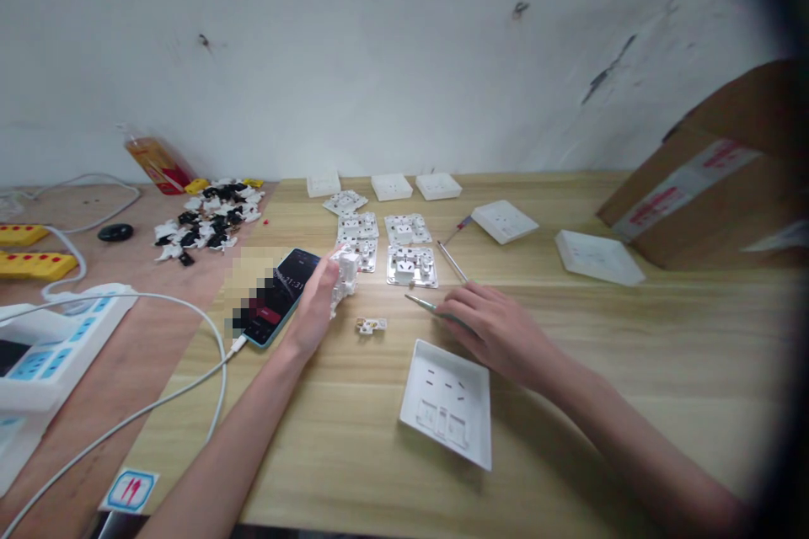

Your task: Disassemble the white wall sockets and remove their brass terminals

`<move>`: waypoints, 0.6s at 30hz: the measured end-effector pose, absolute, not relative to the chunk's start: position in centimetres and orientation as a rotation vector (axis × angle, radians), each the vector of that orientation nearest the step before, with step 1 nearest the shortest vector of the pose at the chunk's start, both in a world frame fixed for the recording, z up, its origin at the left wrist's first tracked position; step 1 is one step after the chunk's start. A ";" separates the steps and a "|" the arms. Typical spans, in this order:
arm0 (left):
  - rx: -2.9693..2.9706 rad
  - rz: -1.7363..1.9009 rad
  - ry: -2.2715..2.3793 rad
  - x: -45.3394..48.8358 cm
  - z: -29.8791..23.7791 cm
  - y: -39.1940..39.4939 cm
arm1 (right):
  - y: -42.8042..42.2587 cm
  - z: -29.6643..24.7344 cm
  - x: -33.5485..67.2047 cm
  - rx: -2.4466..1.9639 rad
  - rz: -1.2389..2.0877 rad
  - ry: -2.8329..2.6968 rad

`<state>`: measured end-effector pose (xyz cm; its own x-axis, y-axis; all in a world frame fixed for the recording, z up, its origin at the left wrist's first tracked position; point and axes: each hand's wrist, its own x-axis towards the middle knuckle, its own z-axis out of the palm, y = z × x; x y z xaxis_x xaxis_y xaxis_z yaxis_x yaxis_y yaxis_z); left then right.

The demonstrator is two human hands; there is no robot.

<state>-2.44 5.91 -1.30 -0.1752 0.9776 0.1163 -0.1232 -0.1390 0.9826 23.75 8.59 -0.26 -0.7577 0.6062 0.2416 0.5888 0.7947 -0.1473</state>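
Observation:
My left hand (319, 296) is closed around a white socket insert (346, 269), held just above the wooden table (632, 354). My right hand (496, 327) rests on the table with its fingers closed on a thin green-handled screwdriver (422, 303) whose tip points left. A small white and brass part (370, 325) lies between the two hands. A white socket cover plate (448, 402) lies face down just below my right hand. Beyond the hands, several white socket modules (410, 265) are laid out in rows.
A phone (281, 295) on a white charging cable (190, 387) lies left of my left hand. Further left sit a heap of black and white parts (208, 219), yellow and white power strips (56, 337) and an orange bottle (158, 162). A cardboard box (708, 177) stands at right; another screwdriver (452, 259) lies nearby.

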 end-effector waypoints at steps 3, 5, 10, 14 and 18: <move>0.976 1.502 1.030 -2.4 -1.3 6.1 | 8.3 0.5 22.6 -0.886 0.196 -2.676; 0.927 1.506 0.981 -2.5 -1.3 6.1 | 8.1 1.0 21.4 -0.847 0.242 -2.676; 0.987 1.480 1.023 -3.1 -1.2 5.9 | 8.4 1.2 17.6 -0.821 0.278 -2.738; 1.117 1.446 0.977 -3.3 -1.3 5.9 | 9.0 0.7 16.1 -0.831 0.292 -2.768; 1.221 1.483 0.997 -3.4 -1.3 6.1 | 9.6 1.0 17.8 -0.867 0.271 -2.737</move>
<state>-3.36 6.10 -1.29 -0.0628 0.9733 0.2208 -0.1630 -0.2282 0.9599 17.76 9.57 1.01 -0.7891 0.5853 0.1863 0.5375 0.8048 -0.2520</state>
